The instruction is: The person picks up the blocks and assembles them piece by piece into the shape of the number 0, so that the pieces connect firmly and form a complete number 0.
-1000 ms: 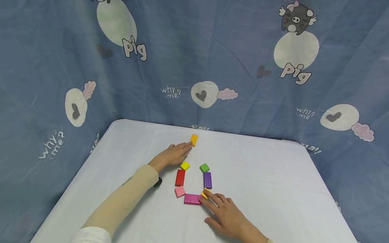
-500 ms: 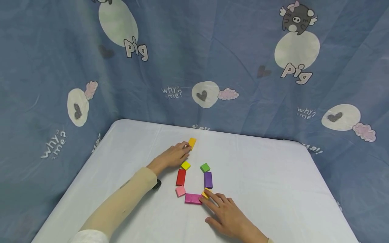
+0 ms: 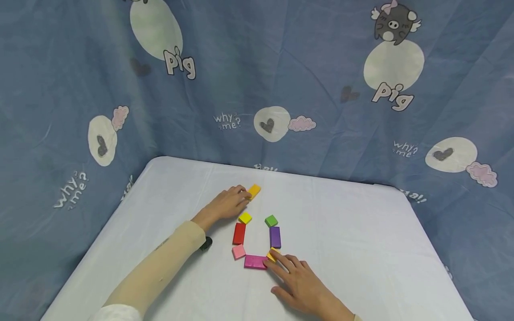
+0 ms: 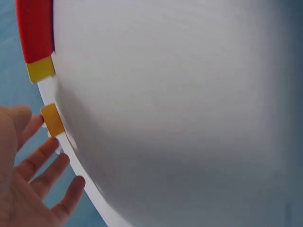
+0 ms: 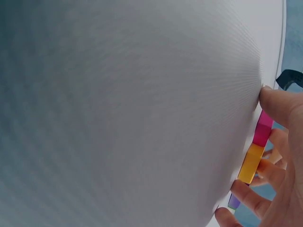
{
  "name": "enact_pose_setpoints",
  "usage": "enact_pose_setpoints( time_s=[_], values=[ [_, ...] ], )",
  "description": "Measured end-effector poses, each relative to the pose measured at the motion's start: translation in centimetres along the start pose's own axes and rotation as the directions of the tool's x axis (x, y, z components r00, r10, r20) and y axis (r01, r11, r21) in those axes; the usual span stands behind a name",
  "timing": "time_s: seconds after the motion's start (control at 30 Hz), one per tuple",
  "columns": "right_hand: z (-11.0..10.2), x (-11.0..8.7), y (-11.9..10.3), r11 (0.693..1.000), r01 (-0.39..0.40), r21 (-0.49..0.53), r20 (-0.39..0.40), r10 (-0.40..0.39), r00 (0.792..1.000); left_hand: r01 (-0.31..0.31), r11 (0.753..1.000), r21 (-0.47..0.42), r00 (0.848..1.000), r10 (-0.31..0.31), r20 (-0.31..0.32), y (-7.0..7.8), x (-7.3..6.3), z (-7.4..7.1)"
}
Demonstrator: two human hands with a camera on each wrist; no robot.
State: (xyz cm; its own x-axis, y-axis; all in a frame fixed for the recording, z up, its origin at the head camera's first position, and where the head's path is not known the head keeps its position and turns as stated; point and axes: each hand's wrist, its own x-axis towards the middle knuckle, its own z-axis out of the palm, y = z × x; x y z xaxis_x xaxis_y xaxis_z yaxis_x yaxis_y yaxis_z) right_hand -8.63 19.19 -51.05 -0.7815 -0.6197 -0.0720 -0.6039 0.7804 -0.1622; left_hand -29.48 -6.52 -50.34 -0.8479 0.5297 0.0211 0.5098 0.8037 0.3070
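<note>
In the head view, my left hand (image 3: 226, 203) reaches to the far part of the table. Its fingertips touch the near-left end of an orange rectangular block (image 3: 254, 191); in the left wrist view the thumb appears apart from that block. My right hand (image 3: 301, 285) lies at the near side with spread fingers, touching a yellow-orange cube (image 5: 251, 163) and the right end of a magenta block (image 3: 254, 262). Between the hands, a pink cube (image 3: 238, 252), red block (image 3: 239, 234), yellow cube (image 3: 245, 218), purple block (image 3: 275, 237) and green cube (image 3: 271, 221) form a U shape.
The blocks lie on a white-covered table (image 3: 353, 232). A blue patterned curtain (image 3: 321, 80) hangs behind its far edge. A small dark object (image 3: 206, 244) shows beside the left forearm, apparently at the wrist.
The left fingers have drawn the orange block slightly nearer, and it has turned so its far end points more to the right. The right hand and the other blocks stay put.
</note>
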Motion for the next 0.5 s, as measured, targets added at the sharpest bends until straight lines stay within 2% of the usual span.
enact_pose_setpoints(
  time_s=[0.17, 0.27, 0.43, 0.5],
  values=[
    [0.0, 0.1, 0.0, 1.0, -0.007, 0.013, 0.008, 0.007, 1.0, 0.04, 0.999, -0.015, 0.997, -0.04, -0.062, 0.1, 0.8, 0.4],
    [-0.1, 0.1, 0.0, 1.0, -0.012, 0.017, 0.015, 0.012, 1.0, 0.085, 0.995, -0.053, 0.99, -0.09, -0.108, 0.1, 1.3, 0.6],
    [0.0, 0.0, 0.0, 1.0, 0.002, 0.016, -0.006, -0.002, 1.0, 0.18, 0.967, -0.182, 0.968, -0.206, -0.139, 0.1, 1.8, 0.6],
    [0.0, 0.0, 0.1, 1.0, 0.01, 0.014, -0.022, -0.01, 1.0, 0.209, 0.954, -0.216, 0.962, -0.24, -0.128, -0.1, 2.1, 0.6]
  ],
)
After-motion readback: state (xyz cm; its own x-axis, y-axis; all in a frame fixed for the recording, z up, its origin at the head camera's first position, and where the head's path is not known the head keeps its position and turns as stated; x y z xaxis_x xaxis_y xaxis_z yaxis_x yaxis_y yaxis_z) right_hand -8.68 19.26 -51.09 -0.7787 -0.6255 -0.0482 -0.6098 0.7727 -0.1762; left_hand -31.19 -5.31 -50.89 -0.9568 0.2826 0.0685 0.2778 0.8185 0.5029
